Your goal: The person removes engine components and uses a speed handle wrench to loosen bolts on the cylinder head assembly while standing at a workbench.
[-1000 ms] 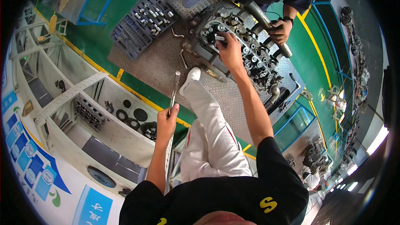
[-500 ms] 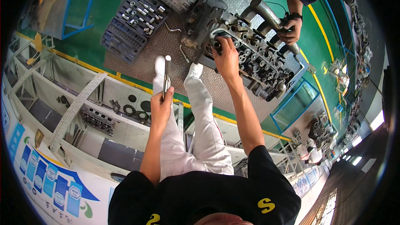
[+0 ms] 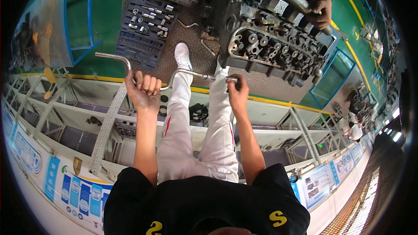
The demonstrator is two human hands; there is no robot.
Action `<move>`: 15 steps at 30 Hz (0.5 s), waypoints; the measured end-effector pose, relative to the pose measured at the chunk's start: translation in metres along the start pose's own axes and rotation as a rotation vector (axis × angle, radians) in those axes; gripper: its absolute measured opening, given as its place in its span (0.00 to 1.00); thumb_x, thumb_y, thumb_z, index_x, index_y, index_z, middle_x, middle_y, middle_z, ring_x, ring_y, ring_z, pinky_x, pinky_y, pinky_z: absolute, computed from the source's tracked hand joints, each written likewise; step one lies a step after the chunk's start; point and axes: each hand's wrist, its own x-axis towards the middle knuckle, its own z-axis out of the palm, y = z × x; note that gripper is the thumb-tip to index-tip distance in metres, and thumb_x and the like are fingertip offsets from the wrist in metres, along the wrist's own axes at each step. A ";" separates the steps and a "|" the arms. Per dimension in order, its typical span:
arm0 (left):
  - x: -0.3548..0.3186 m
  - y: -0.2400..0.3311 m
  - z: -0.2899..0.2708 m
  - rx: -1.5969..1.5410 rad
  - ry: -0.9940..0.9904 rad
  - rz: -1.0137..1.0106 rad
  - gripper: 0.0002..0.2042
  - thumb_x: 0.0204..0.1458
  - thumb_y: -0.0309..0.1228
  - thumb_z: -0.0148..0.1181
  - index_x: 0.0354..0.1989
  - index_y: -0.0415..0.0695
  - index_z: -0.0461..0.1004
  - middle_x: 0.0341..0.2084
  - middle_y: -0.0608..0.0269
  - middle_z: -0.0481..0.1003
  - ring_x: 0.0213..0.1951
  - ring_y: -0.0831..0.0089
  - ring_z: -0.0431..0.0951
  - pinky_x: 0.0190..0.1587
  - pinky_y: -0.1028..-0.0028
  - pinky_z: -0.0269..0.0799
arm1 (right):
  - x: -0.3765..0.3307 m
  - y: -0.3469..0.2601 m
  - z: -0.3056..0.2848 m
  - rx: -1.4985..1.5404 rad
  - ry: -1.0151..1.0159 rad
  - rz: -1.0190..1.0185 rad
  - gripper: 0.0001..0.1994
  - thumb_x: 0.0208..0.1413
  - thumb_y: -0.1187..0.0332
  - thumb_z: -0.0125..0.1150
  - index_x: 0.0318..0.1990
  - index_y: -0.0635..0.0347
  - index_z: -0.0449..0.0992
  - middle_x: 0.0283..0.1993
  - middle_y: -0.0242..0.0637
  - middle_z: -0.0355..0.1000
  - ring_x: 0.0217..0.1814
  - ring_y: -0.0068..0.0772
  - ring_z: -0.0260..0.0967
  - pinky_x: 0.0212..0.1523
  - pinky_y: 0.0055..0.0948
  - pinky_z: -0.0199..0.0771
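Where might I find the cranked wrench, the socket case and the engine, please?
Cranked wrench [image 3: 195, 74]: head view, on its shaft.
Socket case [image 3: 138, 49]: head view, on its lower half.
Engine [image 3: 274, 43]: head view, on its exposed valve side.

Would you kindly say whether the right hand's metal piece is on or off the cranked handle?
Off: a gap shows between the cranked handle and the metal piece in the right hand.

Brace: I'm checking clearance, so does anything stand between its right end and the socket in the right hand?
Nothing visible does: a gap separates the brace from the socket; a trouser leg shows behind.
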 end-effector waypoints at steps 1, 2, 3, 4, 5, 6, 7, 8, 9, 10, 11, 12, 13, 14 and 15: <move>0.007 0.007 -0.007 -0.031 -0.006 0.010 0.25 0.67 0.45 0.42 0.15 0.53 0.49 0.08 0.73 0.46 0.12 0.79 0.43 0.18 0.74 0.45 | 0.002 0.031 0.011 -0.020 -0.058 0.108 0.11 0.57 0.64 0.63 0.37 0.65 0.74 0.21 0.30 0.69 0.21 0.19 0.62 0.22 0.23 0.63; 0.015 0.012 -0.014 -0.032 -0.037 0.023 0.25 0.67 0.45 0.42 0.15 0.53 0.50 0.08 0.73 0.46 0.12 0.78 0.43 0.18 0.74 0.45 | 0.009 0.065 0.027 0.026 -0.113 0.201 0.11 0.58 0.63 0.62 0.36 0.64 0.74 0.21 0.30 0.69 0.20 0.20 0.62 0.21 0.24 0.63; 0.022 0.017 -0.022 -0.034 -0.071 0.037 0.25 0.67 0.44 0.41 0.14 0.53 0.51 0.08 0.73 0.46 0.11 0.78 0.43 0.18 0.73 0.46 | 0.019 0.101 0.045 0.075 -0.172 0.290 0.12 0.58 0.63 0.62 0.36 0.64 0.74 0.21 0.29 0.69 0.20 0.21 0.63 0.21 0.24 0.62; 0.030 0.017 -0.030 -0.048 -0.103 0.027 0.25 0.67 0.44 0.40 0.15 0.52 0.53 0.08 0.73 0.47 0.11 0.78 0.45 0.18 0.74 0.48 | 0.033 0.140 0.058 0.231 -0.190 0.401 0.10 0.58 0.64 0.62 0.37 0.63 0.75 0.23 0.30 0.69 0.20 0.23 0.65 0.20 0.25 0.62; 0.035 0.013 -0.035 -0.035 -0.132 0.037 0.24 0.68 0.44 0.38 0.15 0.52 0.54 0.07 0.73 0.48 0.10 0.78 0.47 0.17 0.74 0.49 | 0.044 0.181 0.066 0.363 -0.161 0.517 0.10 0.58 0.65 0.62 0.38 0.63 0.75 0.24 0.32 0.70 0.22 0.24 0.67 0.21 0.25 0.66; 0.036 0.016 -0.043 0.013 -0.111 0.059 0.24 0.68 0.43 0.37 0.15 0.52 0.54 0.07 0.73 0.48 0.10 0.79 0.47 0.17 0.75 0.50 | 0.051 0.203 0.086 0.388 -0.158 0.599 0.10 0.59 0.64 0.62 0.39 0.63 0.74 0.25 0.32 0.71 0.23 0.25 0.69 0.22 0.27 0.69; 0.034 0.022 -0.050 0.063 -0.087 0.089 0.24 0.68 0.43 0.36 0.15 0.52 0.54 0.07 0.73 0.48 0.10 0.79 0.48 0.17 0.75 0.50 | 0.055 0.221 0.108 0.412 -0.165 0.681 0.10 0.59 0.64 0.62 0.39 0.63 0.74 0.27 0.33 0.71 0.24 0.26 0.70 0.24 0.28 0.73; 0.029 0.025 -0.044 0.123 0.002 0.119 0.24 0.68 0.42 0.35 0.15 0.53 0.54 0.07 0.73 0.48 0.10 0.79 0.47 0.16 0.75 0.48 | 0.060 0.245 0.128 0.381 -0.203 0.698 0.14 0.60 0.60 0.62 0.41 0.63 0.74 0.28 0.34 0.73 0.25 0.29 0.72 0.27 0.30 0.77; 0.026 0.026 -0.041 0.165 0.020 0.145 0.24 0.67 0.44 0.37 0.15 0.52 0.53 0.07 0.73 0.47 0.10 0.79 0.46 0.16 0.75 0.47 | 0.070 0.265 0.145 0.350 -0.240 0.706 0.17 0.60 0.55 0.62 0.43 0.62 0.73 0.29 0.36 0.74 0.26 0.32 0.74 0.29 0.33 0.80; 0.025 0.027 -0.046 0.188 0.034 0.162 0.24 0.67 0.45 0.39 0.15 0.52 0.53 0.07 0.73 0.47 0.10 0.79 0.45 0.16 0.75 0.47 | 0.076 0.275 0.167 0.326 -0.219 0.692 0.20 0.60 0.52 0.62 0.43 0.63 0.74 0.30 0.38 0.75 0.26 0.35 0.75 0.27 0.34 0.81; 0.040 -0.028 -0.022 0.064 -0.072 -0.009 0.24 0.66 0.46 0.40 0.15 0.52 0.53 0.07 0.73 0.47 0.10 0.79 0.45 0.16 0.75 0.47 | 0.146 0.369 0.059 0.108 0.080 0.411 0.20 0.61 0.51 0.61 0.42 0.63 0.74 0.30 0.38 0.76 0.25 0.36 0.75 0.25 0.37 0.80; 0.034 -0.024 -0.030 0.128 -0.038 0.019 0.24 0.66 0.46 0.41 0.15 0.52 0.53 0.07 0.73 0.47 0.11 0.79 0.45 0.17 0.75 0.47 | 0.143 0.373 0.091 0.152 -0.029 0.578 0.20 0.62 0.51 0.59 0.42 0.63 0.74 0.30 0.39 0.76 0.25 0.37 0.76 0.25 0.38 0.80; 0.027 -0.014 -0.036 0.182 0.007 0.064 0.25 0.65 0.46 0.43 0.14 0.52 0.53 0.07 0.72 0.47 0.11 0.78 0.45 0.17 0.74 0.47 | 0.133 0.360 0.126 0.177 -0.162 0.737 0.19 0.62 0.51 0.58 0.41 0.63 0.75 0.30 0.39 0.76 0.24 0.37 0.76 0.25 0.40 0.80; 0.021 -0.015 -0.031 0.212 0.029 0.055 0.25 0.65 0.46 0.43 0.14 0.52 0.52 0.07 0.72 0.47 0.11 0.79 0.45 0.17 0.74 0.47 | 0.130 0.351 0.128 0.182 -0.164 0.741 0.19 0.62 0.51 0.58 0.41 0.63 0.75 0.30 0.39 0.76 0.24 0.37 0.76 0.25 0.40 0.80; 0.021 -0.022 -0.030 0.211 0.018 0.039 0.25 0.65 0.46 0.43 0.14 0.52 0.52 0.07 0.72 0.47 0.11 0.79 0.45 0.17 0.74 0.47 | 0.131 0.343 0.121 0.156 -0.150 0.737 0.19 0.63 0.53 0.57 0.42 0.63 0.75 0.31 0.39 0.77 0.26 0.36 0.75 0.27 0.38 0.79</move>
